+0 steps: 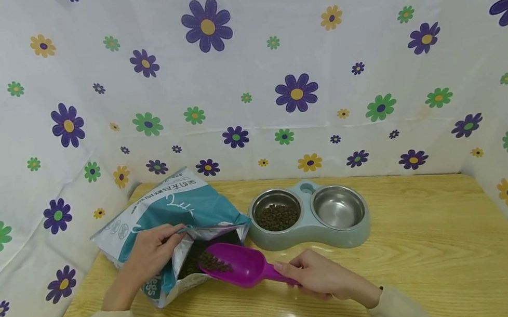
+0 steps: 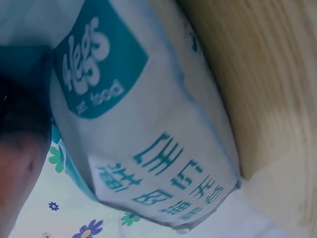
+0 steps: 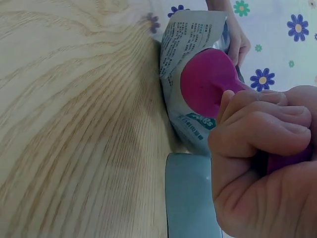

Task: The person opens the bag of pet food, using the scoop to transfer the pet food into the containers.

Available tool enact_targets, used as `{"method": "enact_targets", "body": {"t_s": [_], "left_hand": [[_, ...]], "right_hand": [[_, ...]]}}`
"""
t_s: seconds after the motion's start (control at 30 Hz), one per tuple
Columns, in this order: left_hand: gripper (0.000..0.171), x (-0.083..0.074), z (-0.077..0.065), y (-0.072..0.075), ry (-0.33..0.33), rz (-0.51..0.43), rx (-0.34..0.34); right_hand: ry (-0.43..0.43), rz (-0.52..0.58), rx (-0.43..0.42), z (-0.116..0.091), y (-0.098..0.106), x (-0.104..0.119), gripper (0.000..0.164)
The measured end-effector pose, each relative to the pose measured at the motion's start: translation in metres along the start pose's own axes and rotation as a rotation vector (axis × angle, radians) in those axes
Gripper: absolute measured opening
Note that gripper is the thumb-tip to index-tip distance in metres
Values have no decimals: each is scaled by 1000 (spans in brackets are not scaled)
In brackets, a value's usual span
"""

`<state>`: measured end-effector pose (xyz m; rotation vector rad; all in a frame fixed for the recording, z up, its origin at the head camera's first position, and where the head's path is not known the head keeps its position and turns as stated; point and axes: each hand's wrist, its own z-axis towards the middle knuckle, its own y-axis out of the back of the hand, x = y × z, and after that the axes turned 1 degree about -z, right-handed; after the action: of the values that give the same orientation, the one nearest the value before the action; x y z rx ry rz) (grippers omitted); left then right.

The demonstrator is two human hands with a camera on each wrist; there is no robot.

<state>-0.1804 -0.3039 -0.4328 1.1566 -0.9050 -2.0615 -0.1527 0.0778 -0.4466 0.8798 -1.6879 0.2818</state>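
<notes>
A teal and white pet food bag (image 1: 197, 199) lies on its side with its mouth toward the front right, dark inside. My left hand (image 1: 153, 248) pinches the upper edge of that mouth and lifts it. With my right hand (image 1: 321, 274) I grip the handle of a magenta scoop (image 1: 247, 266). The scoop's front end is at the bag's mouth and carries some brown kibble (image 1: 216, 262). In the right wrist view, curled fingers (image 3: 267, 129) wrap the handle. The left wrist view shows the bag's printed side (image 2: 133, 124); most of the left hand is dark there.
Behind the scoop stands a blue-grey double feeder (image 1: 308, 225). Its left steel bowl (image 1: 259, 202) has brown kibble in it; its right steel bowl (image 1: 340, 209) shows bare metal. Everything stands on a wooden table (image 1: 433, 242), with flower-printed cloth (image 1: 253, 69) hanging around it.
</notes>
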Motion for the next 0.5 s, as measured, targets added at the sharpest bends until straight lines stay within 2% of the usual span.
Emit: {"method": "enact_targets", "body": {"t_s": [0.3,0.5], "left_hand": [[23,-7,4,8,-41,1,47],[23,-7,4,8,-36,23,54]], "right_hand": [[29,47,36,-21,16,-4,63],[36,93,52,-34,30,-8,65]]}}
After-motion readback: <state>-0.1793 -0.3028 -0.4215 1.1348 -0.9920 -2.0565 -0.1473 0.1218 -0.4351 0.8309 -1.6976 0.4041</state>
